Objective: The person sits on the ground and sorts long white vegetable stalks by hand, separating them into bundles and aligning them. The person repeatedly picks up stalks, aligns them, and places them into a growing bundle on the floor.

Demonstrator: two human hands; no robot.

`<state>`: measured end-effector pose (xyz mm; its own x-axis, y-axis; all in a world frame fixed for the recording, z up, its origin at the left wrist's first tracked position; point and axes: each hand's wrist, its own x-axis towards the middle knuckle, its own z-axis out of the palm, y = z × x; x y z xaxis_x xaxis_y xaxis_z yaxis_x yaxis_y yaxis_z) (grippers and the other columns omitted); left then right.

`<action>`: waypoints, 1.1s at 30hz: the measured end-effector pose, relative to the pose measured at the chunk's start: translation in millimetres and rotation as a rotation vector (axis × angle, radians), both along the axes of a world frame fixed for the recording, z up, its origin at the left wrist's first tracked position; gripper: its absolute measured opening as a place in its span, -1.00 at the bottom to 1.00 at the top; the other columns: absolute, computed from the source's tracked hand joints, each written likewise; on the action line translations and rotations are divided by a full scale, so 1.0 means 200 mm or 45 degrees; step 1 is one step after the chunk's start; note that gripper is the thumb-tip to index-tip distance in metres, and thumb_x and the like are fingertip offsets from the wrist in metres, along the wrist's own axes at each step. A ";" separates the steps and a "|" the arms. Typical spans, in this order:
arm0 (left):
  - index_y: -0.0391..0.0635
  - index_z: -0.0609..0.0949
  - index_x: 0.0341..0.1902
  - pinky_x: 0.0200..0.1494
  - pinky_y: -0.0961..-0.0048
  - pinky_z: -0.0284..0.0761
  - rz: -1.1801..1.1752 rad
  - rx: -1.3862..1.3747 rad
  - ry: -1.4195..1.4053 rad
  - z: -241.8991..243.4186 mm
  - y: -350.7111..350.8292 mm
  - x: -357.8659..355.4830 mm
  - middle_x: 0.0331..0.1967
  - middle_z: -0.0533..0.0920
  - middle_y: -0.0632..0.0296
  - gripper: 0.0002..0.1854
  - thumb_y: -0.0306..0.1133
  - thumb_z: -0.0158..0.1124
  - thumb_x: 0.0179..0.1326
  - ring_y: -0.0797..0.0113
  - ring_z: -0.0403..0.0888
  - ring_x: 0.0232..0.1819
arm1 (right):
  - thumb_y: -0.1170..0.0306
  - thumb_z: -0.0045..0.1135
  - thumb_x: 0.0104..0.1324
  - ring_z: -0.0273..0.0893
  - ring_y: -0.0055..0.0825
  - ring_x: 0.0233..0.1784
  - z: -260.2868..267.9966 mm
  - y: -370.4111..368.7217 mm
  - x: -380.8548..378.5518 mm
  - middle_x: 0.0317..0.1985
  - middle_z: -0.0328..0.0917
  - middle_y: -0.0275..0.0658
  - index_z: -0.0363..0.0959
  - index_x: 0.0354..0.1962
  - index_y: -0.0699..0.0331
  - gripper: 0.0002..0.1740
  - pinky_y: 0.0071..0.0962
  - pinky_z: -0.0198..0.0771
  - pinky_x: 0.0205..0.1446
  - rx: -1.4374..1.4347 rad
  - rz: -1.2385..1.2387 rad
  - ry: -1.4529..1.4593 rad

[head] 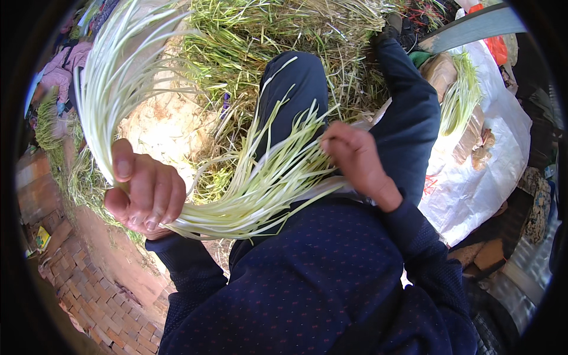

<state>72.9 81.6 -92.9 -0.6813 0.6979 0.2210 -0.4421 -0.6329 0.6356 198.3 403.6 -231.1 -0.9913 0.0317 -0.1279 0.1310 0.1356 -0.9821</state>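
A long bunch of pale green-white stalks, like garlic chives [266, 186], is gripped near its middle by my left hand [148, 191]. White stem ends fan upward from the thumb, and the greener, thinner ends spread across my lap toward the right. Beside those green tips is my right hand [357, 155], with its fingers curled. Whether it pinches any stalk is hard to tell. Another small bunch of similar stalks [461, 93] lies on a brown wrapped bundle over a white plastic sheet [497, 151], to the right of my leg.
Loose green and dry stalks [230, 44] cover the ground beyond my knees. A curved flat bar [475, 29] and a red plastic bag [496, 49] are at the upper right. At the far left another person in a striped top [62, 71] is near more stalks. Bricks [97, 297] lie lower left.
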 end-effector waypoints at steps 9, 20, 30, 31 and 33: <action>-0.10 0.41 0.09 -0.71 0.61 0.41 0.075 0.054 0.015 -0.01 -0.03 0.00 -0.70 0.55 0.39 -0.68 -0.24 0.32 0.54 0.57 0.49 -0.80 | 0.61 0.29 0.23 0.63 -0.08 -0.21 -0.05 0.39 0.01 -0.25 0.63 -0.05 0.62 0.03 0.25 -0.61 -0.22 0.53 -0.08 0.708 -0.367 -0.004; -0.11 0.42 0.08 -0.70 0.61 0.42 0.111 0.019 0.049 0.01 -0.09 0.01 -0.69 0.57 0.37 -0.70 -0.25 0.31 0.54 0.56 0.50 -0.79 | 0.39 0.26 0.35 0.64 0.13 -0.14 -0.09 -0.06 -0.10 -0.19 0.65 0.02 0.54 -0.20 0.23 -0.87 -0.08 0.57 -0.08 0.769 0.048 0.083; -0.18 0.40 0.15 -0.81 0.50 0.33 -0.143 0.052 0.073 -0.01 -0.09 -0.02 -0.67 0.55 0.32 -0.72 -0.29 0.21 0.60 0.52 0.40 -0.83 | 0.49 0.12 0.39 0.50 -0.40 -0.52 -0.44 0.29 -0.01 -0.56 0.48 -0.24 0.53 -0.33 0.30 -0.91 -0.36 0.41 -0.43 0.518 -0.502 -0.109; -0.18 0.41 0.09 -0.80 0.51 0.34 -0.106 0.052 0.091 0.03 -0.11 -0.02 -0.68 0.53 0.34 -0.77 -0.32 0.19 0.60 0.51 0.38 -0.84 | 0.51 0.09 0.41 0.44 -0.55 -0.59 -0.44 0.34 -0.02 -0.59 0.44 -0.36 0.53 -0.34 0.29 -0.89 -0.46 0.37 -0.54 0.470 -0.611 -0.291; -0.20 0.44 -0.04 -0.80 0.54 0.35 0.206 0.041 -0.013 0.07 -0.14 0.04 -0.78 0.53 0.24 -0.74 -0.38 0.35 0.48 0.47 0.43 -0.87 | 0.49 0.09 0.41 0.36 -0.59 -0.66 -0.41 0.40 -0.02 -0.62 0.41 -0.38 0.50 -0.37 0.30 -0.87 -0.48 0.33 -0.56 0.376 -0.630 -0.244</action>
<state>81.1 53.8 -79.0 -0.7863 0.5717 0.2341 -0.3392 -0.7163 0.6098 193.8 483.7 -312.2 -0.8101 0.5443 -0.2179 0.4186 0.2767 -0.8650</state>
